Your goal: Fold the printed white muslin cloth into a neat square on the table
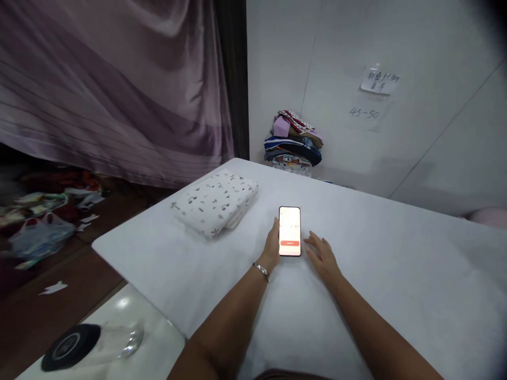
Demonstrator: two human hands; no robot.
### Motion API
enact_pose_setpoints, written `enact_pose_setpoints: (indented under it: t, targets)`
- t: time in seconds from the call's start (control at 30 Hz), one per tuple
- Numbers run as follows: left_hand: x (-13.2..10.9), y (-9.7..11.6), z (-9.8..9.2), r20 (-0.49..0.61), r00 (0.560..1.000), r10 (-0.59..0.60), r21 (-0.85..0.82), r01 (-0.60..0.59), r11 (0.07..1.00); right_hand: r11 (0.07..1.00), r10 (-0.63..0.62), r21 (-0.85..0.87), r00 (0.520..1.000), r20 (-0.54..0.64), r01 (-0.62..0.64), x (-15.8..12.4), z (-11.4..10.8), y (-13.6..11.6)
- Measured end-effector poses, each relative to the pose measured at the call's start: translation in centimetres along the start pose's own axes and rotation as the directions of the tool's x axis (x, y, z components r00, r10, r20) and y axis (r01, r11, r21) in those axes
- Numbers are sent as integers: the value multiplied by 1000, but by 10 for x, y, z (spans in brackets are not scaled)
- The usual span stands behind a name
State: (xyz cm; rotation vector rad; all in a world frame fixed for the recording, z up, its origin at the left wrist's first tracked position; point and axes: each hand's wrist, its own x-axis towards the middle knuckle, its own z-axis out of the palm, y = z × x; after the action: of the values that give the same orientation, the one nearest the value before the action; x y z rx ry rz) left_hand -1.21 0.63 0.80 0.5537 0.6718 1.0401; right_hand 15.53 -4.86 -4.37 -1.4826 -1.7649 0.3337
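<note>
Left hand point(271, 244) first: its thumb lies along the phone's left edge and the rest of it is mostly hidden, though it seems closed on the phone point(290, 219) from that side alone, so a loose grip or a sudden turn of the wrist could let the handset tip to the right. Whether the phone's lower edge meets the white table point(396, 253) beneath I cannot tell. Just right of it, the right hand point(321, 258) is open, fingers loosely parted, with nothing seen in it; a careless brush of those fingertips could press the red button point(290, 243) by accident. At the near left, a clear container with a black lid point(71, 347) sits on a lower white surface, and a wide swing of the left elbow might knock it. The bracelet point(262, 271) on the left wrist could snag fabric if that arm swept across the folded patterned cloth point(217, 201), which lies farther off to the left; dragging would probably loosen its folds. Beyond the table's far edge, against the wall point(435, 47), the stack of folded clothes point(293, 140) looks uneven, and a bump might topple it.
</note>
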Motion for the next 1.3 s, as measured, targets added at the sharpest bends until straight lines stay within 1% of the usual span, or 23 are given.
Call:
enact_pose_setpoints:
  t: [0.13, 0.27, 0.37, 0.43, 0.6, 0.83, 0.93, 1.03, 1.13, 1.3]
  targets:
    - [-12, 17, -2, -42, 999, 2, 46, 0, 999, 997, 61, 42, 998, -4, -61, 3, 1, 1]
    - [-33, 36, -11, -100, 995, -20, 104, 31, 994, 998, 43, 47, 999, 0, -43, 5, 0, 1]
    - [-50, 49, -22, -104, 995, 8, 124, 5, 992, 999, 17, 38, 1000, 0, -17, 7, -2, 0]
    - [-61, 56, -30, -102, 995, 22, 133, -9, 991, 999, 25, 29, 1000, -3, -24, 7, -2, -1]
    - [-85, 75, -52, -183, 983, 29, 181, 4, 983, 997, 64, 30, 998, 13, -64, 7, -1, 3]
    - [-120, 103, -94, -195, 980, 34, 212, 8, 977, 995, 95, 31, 995, 41, -96, 6, -1, 9]
    - [-134, 117, -112, -238, 971, 26, 276, 42, 960, 992, 125, 18, 991, 47, -126, 6, -2, 9]
    - [-144, 131, -133, -311, 949, 49, 368, 72, 927, 989, 140, 39, 989, 49, -142, 6, -3, 8]
    - [-153, 145, -158, -367, 924, 108, 427, 65, 902, 989, 137, 54, 988, 65, -141, 6, -5, 9]
    - [-159, 165, -198, -464, 857, 226, 404, -22, 915, 982, 180, 38, 978, 107, -185, 6, -4, 15]
